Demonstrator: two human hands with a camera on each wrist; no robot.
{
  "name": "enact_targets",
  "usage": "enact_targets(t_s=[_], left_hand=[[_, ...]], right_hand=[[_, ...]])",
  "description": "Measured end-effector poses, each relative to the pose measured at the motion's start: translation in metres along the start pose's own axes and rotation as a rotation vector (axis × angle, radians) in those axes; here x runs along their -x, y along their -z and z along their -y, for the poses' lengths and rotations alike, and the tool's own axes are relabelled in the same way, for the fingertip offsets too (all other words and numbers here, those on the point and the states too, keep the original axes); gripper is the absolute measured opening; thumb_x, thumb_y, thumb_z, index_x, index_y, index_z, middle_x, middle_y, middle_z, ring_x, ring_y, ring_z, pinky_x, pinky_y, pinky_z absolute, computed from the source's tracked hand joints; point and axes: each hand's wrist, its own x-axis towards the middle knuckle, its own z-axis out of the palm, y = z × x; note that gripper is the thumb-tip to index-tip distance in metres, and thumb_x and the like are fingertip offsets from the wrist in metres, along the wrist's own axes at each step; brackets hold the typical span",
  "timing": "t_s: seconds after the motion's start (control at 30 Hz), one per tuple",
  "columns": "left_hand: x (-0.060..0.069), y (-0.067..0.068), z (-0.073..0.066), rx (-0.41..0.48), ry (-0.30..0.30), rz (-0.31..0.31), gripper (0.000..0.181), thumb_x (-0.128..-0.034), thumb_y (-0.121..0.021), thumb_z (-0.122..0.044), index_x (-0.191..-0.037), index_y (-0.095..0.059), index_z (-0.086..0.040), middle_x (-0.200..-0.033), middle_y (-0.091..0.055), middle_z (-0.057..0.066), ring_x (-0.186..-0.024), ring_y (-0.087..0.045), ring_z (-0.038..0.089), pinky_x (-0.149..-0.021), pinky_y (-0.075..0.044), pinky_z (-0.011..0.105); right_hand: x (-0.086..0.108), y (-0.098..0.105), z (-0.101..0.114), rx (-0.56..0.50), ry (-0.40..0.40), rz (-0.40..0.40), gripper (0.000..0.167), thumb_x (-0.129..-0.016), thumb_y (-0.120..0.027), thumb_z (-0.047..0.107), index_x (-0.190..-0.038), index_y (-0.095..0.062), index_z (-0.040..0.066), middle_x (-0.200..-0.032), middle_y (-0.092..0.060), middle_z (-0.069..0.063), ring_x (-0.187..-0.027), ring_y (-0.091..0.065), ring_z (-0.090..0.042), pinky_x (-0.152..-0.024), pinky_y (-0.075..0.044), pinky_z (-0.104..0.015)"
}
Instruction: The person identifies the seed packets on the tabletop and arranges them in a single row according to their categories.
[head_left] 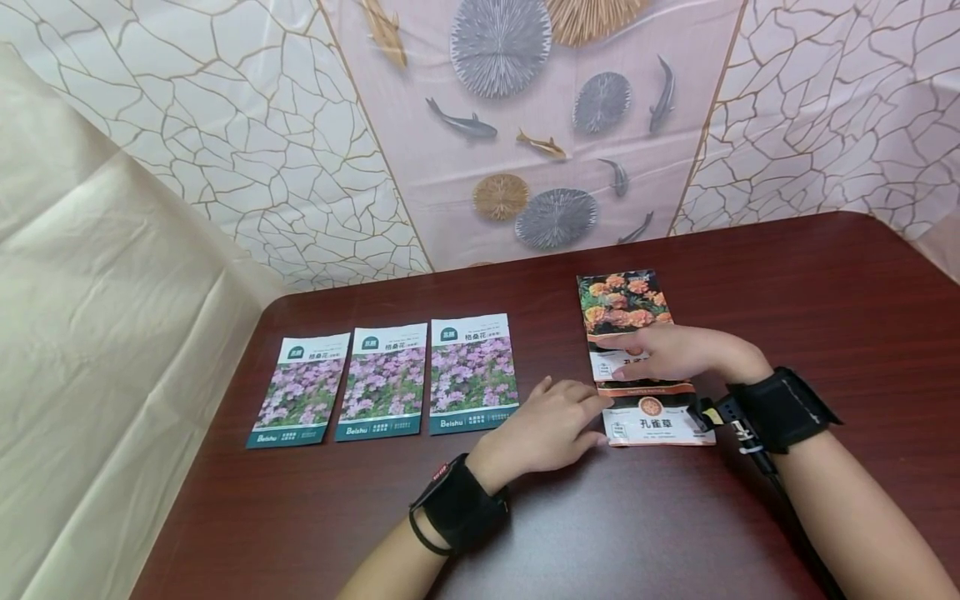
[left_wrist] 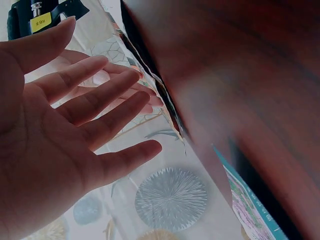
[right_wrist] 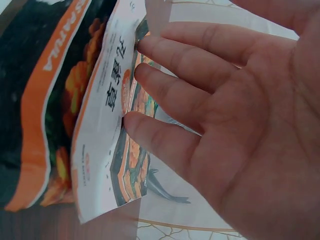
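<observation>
Two flower seed packets with orange blooms lie one behind the other on the table: a far packet (head_left: 617,302) and a near packet (head_left: 652,427), partly hidden by the far one and the hands. My right hand (head_left: 678,350) lies over the far packet, its fingertips touching the printed front (right_wrist: 107,100); the fingers look nearly straight in the right wrist view. My left hand (head_left: 551,425) is beside the near packet's left edge, fingers relaxed and spread (left_wrist: 65,120), with nothing held. Whether its fingertips touch that edge, I cannot tell.
To the left, three seed packets with pink flowers stand in a row: a left packet (head_left: 300,392), a middle packet (head_left: 382,383) and a right packet (head_left: 474,375). They lie flat on the dark red-brown table (head_left: 540,533). A patterned cloth (head_left: 285,125) hangs behind the table.
</observation>
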Motion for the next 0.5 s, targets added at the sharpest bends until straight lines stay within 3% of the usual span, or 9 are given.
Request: enact_targets(t_s=[0.17,0.23,0.3,0.4,0.43,0.5], left_hand=[[0.0011,0.0003,0.0024,0.008,0.003,0.000,0.046,-0.0925,-0.052,-0.037,-0.133,-0.048,-0.017,-0.130,-0.050,0.001,-0.124,-0.039,0.016,-0.104,-0.026,0.048],[0.0016,0.0005,0.0036,0.014,0.010,0.003,0.045,-0.0926,-0.051,-0.037,-0.133,-0.049,-0.017,-0.130,-0.050,0.001,-0.124,-0.039,0.016,-0.104,-0.026,0.048],[0.0023,0.0007,0.0044,0.018,0.019,0.009,0.045,-0.0928,-0.051,-0.037,-0.133,-0.049,-0.017,-0.130,-0.050,0.002,-0.125,-0.039,0.017,-0.104,-0.026,0.048],[0.0032,0.0010,0.0055,0.010,0.032,0.013,0.045,-0.0929,-0.050,-0.039,-0.133,-0.049,-0.018,-0.131,-0.049,0.001,-0.125,-0.039,0.017,-0.104,-0.026,0.049],[0.0037,0.0012,0.0058,0.010,0.036,0.014,0.045,-0.0929,-0.050,-0.039,-0.133,-0.049,-0.018,-0.131,-0.049,0.001,-0.125,-0.039,0.017,-0.104,-0.026,0.049],[0.0048,0.0014,0.0067,0.008,0.040,0.014,0.045,-0.0928,-0.050,-0.039,-0.133,-0.049,-0.018,-0.131,-0.049,0.001,-0.124,-0.039,0.017,-0.103,-0.026,0.050]], right_hand=[[0.0008,-0.0003,-0.0009,-0.021,0.014,0.007,0.058,-0.094,-0.052,0.027,-0.140,-0.031,-0.002,-0.137,-0.037,-0.024,-0.121,-0.043,-0.031,-0.091,-0.040,-0.046],[0.0006,0.0000,-0.0016,-0.026,0.002,0.011,0.059,-0.093,-0.053,0.028,-0.139,-0.033,-0.002,-0.134,-0.043,-0.021,-0.104,-0.054,-0.024,-0.085,-0.044,-0.040],[0.0005,0.0005,-0.0030,-0.037,-0.021,0.012,0.058,-0.093,-0.053,0.028,-0.139,-0.034,-0.001,-0.127,-0.049,-0.017,-0.075,-0.055,-0.016,-0.074,-0.045,-0.034],[0.0016,0.0016,-0.0061,-0.046,-0.061,0.009,0.058,-0.092,-0.054,0.029,-0.138,-0.036,0.000,-0.119,-0.052,-0.012,-0.060,-0.041,-0.008,-0.066,-0.040,-0.028],[0.0025,0.0023,-0.0071,-0.051,-0.073,0.010,0.057,-0.092,-0.054,0.030,-0.138,-0.036,0.000,-0.111,-0.055,-0.012,-0.060,-0.040,-0.008,-0.065,-0.039,-0.028],[0.0048,0.0037,-0.0092,-0.057,-0.079,0.002,0.056,-0.093,-0.054,0.029,-0.137,-0.038,0.000,-0.114,-0.055,-0.014,-0.062,-0.042,-0.008,-0.066,-0.040,-0.028]])
